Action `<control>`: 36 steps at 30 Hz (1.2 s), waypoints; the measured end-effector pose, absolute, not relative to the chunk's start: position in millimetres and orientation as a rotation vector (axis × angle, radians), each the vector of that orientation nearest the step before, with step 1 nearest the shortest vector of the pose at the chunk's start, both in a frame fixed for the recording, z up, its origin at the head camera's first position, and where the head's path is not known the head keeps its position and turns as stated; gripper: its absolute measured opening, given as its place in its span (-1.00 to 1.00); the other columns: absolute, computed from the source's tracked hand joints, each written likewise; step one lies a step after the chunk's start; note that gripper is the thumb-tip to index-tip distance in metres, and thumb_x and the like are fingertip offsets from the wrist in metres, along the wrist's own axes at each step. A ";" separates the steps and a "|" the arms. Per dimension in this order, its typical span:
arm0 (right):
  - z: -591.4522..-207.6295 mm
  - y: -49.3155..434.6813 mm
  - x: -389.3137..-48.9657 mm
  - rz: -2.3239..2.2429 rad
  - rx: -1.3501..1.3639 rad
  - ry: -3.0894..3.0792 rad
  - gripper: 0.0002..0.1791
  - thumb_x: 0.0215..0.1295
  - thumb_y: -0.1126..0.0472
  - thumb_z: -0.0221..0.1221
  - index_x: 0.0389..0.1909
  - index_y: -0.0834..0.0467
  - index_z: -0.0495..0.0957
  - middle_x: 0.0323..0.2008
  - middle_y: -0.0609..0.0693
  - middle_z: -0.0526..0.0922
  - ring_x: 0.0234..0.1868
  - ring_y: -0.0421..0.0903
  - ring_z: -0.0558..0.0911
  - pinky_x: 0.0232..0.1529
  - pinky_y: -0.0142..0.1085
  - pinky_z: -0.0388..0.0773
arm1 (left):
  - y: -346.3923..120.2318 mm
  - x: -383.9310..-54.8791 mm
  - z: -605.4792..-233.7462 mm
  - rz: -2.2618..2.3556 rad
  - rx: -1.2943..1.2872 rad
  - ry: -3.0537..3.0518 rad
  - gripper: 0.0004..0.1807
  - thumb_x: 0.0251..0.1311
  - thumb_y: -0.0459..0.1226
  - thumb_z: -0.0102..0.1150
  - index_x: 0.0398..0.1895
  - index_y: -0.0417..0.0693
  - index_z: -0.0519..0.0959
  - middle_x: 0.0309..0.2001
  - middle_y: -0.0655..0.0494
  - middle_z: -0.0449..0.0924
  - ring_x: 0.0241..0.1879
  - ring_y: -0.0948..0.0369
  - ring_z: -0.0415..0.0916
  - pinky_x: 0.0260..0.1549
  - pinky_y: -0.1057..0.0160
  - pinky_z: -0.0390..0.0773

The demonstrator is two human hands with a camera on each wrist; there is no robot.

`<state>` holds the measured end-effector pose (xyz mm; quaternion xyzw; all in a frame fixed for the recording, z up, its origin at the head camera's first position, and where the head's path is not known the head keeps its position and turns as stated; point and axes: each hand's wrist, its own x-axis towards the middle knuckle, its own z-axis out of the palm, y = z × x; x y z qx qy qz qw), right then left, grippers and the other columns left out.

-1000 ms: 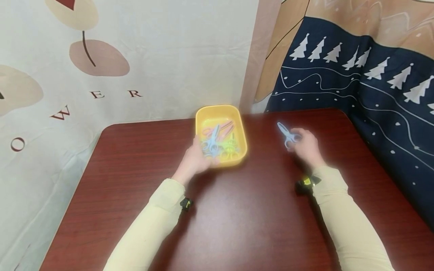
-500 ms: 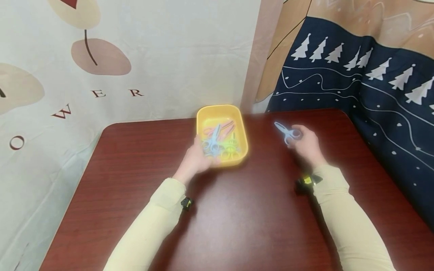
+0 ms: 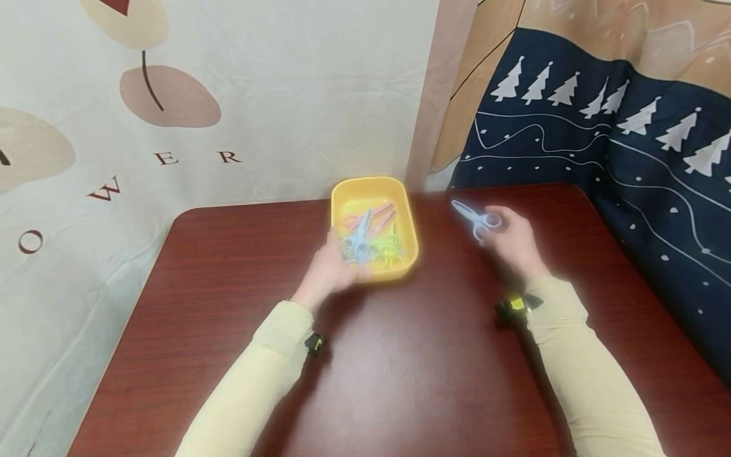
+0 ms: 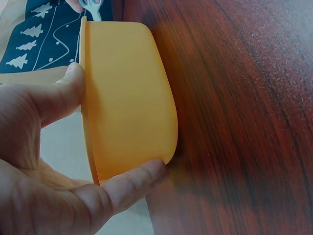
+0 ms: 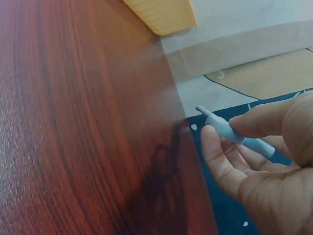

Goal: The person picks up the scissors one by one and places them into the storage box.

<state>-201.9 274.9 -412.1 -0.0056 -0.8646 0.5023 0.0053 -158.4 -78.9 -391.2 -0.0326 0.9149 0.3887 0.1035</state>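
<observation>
My left hand (image 3: 330, 266) grips the near left corner of a yellow plastic bin (image 3: 356, 195). In the left wrist view the thumb sits at the rim and the fingers lie along the wall of the bin (image 4: 129, 93). Inside lie light blue scissors (image 3: 360, 236), pink scissors (image 3: 384, 220) and green scissors (image 3: 386, 246), overlapping one another. To the right of the bin, my right hand (image 3: 514, 241) pinches a pair of light blue scissors (image 3: 471, 216) by the handle loops, blades toward the back left. Held above the table, these scissors (image 5: 226, 130) appear edge-on between thumb and fingers.
Both hands work over a dark red wood-grain table (image 3: 400, 368). Its back edge meets a pale printed cloth (image 3: 285, 95), and a navy cloth with white trees (image 3: 542, 133) hangs at the right. Each wrist wears a small black device.
My right hand has carried the blue scissors slightly left and back, toward the bin, with the blades turning further left. My left hand keeps its hold on the bin, which stays in place.
</observation>
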 end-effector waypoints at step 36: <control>-390.1 249.3 -203.4 1.737 0.061 -2.641 -0.42 0.37 0.26 0.33 0.39 0.10 0.45 0.20 0.16 0.58 0.03 0.09 0.67 -0.12 -0.43 0.65 | -78.1 -157.4 -390.6 1.167 -0.112 2.685 0.32 -0.01 -0.21 0.56 0.66 -0.21 -0.21 0.31 -0.31 0.42 0.23 -0.12 0.44 0.37 -0.13 0.34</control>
